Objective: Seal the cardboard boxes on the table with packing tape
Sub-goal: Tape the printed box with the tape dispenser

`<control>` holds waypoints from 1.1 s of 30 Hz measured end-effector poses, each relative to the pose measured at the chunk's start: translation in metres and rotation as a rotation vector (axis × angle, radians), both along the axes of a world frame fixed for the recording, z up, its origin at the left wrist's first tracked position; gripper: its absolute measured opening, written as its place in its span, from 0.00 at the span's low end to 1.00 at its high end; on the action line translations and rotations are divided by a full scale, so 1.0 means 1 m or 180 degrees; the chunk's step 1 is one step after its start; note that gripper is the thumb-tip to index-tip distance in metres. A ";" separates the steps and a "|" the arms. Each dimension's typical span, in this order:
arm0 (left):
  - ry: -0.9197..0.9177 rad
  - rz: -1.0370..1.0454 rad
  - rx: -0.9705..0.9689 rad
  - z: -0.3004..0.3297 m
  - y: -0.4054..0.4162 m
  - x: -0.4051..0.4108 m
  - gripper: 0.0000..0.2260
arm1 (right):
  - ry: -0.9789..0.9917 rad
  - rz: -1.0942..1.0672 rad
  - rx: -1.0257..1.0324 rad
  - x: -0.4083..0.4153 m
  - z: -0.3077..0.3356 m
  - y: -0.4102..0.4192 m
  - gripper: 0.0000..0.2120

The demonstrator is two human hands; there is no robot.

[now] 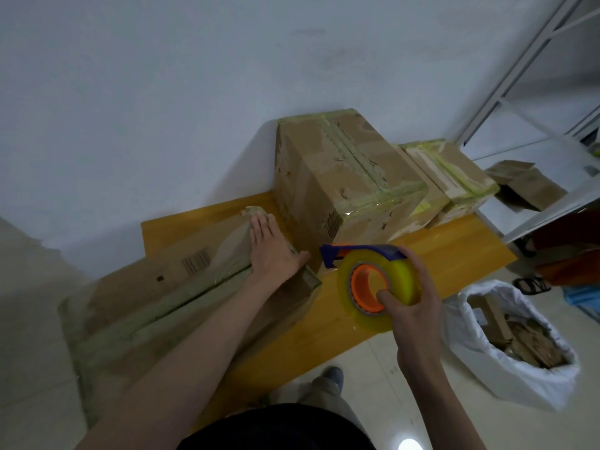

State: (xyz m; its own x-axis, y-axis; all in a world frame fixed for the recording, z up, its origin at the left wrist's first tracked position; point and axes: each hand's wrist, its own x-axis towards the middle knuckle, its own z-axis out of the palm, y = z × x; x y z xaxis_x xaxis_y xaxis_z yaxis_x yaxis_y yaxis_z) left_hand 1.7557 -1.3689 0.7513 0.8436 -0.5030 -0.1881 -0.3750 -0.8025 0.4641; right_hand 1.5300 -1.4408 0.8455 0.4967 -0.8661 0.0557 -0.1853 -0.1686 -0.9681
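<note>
My left hand (272,251) presses flat, fingers straight, on the taped seam of the long box (181,300) at the table's (448,254) left end. My right hand (412,306) grips the tape dispenser (373,280) just off the box's right end. Smoothing step; next strip probably needs that end.

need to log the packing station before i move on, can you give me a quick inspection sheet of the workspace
surface: wooden table, bare strip at its right end
job's things: near box lies flat, tape along its top seam; tall box and low box behind it already taped; tape dispenser held above the table
clutter: nothing seen on the table
hands: left hand flat on the near box, fingers straight; right hand grips the tape dispenser, thumb in the roll's core
cables: nothing seen
surroundings: white sack of cardboard scraps on the floor at right; metal shelf frame beyond; open carton on a white surface
</note>
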 end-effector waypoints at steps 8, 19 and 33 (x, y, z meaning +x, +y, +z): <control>-0.0163 -0.1867 -0.0069 -0.006 0.041 0.014 0.52 | -0.0192 0.0065 0.0001 0.002 0.003 -0.002 0.37; 0.0406 -0.2469 -0.0724 -0.001 0.102 -0.020 0.39 | -0.0449 0.0426 -0.0051 0.031 0.008 0.006 0.32; 0.0725 -0.2295 -0.0247 0.003 0.143 -0.051 0.30 | -0.0436 0.0804 -0.0158 0.068 -0.017 0.019 0.34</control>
State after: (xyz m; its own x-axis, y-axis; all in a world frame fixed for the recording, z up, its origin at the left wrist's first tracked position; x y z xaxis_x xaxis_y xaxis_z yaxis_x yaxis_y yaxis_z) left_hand 1.7050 -1.2254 0.7540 0.2455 -0.9339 -0.2598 -0.6823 -0.3569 0.6381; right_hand 1.5980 -1.4217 0.8289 0.6812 -0.7105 0.1764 0.0003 -0.2407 -0.9706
